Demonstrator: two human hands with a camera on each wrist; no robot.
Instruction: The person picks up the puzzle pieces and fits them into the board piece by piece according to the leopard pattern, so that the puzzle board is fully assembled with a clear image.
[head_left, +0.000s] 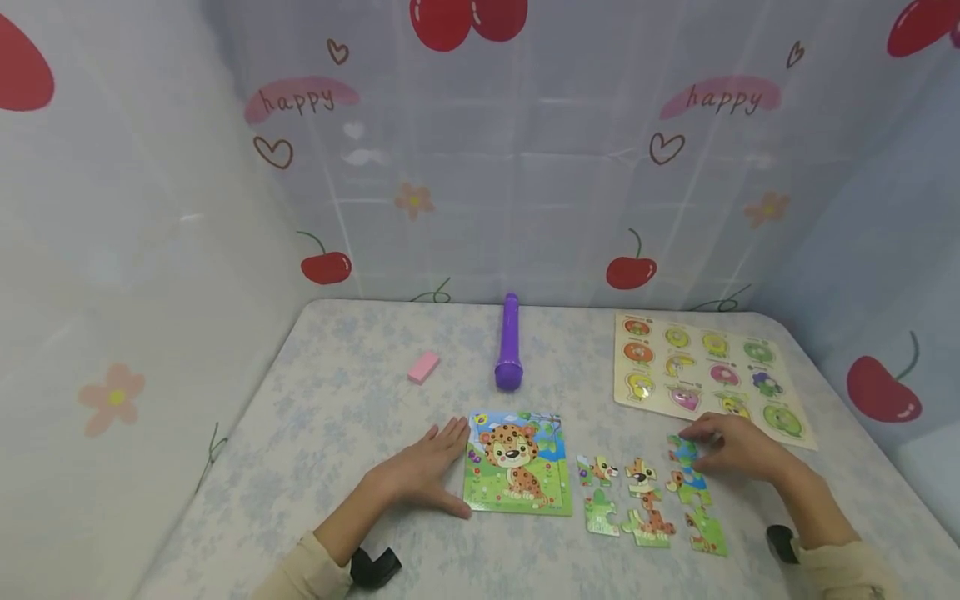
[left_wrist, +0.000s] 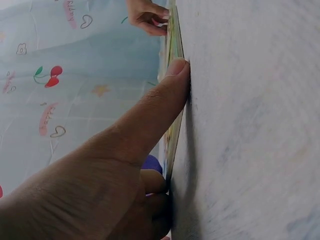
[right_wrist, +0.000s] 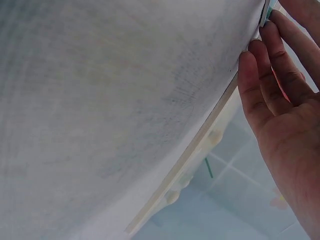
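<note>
A square picture puzzle board point(head_left: 517, 462) with a spotted leopard cub lies on the table. My left hand point(head_left: 423, 467) rests at its left side, fingers spread along the edge and thumb by the lower left corner; in the left wrist view the thumb point(left_wrist: 160, 107) lies against the board's edge. To the right, several loose puzzle pieces point(head_left: 652, 525) lie in loose rows, showing parts of the same cub. My right hand point(head_left: 738, 448) holds the upper right puzzle piece point(head_left: 681, 450), blue and green, by its edge. The right wrist view shows that hand's fingertips point(right_wrist: 270, 30) at the piece's edge, close to the tabletop.
A cream fruit puzzle board point(head_left: 697, 367) lies at the back right, just beyond my right hand. A purple toy microphone point(head_left: 509, 346) and a pink block point(head_left: 423, 367) lie behind the leopard board. Printed curtains point(head_left: 487, 167) enclose the table's back and sides.
</note>
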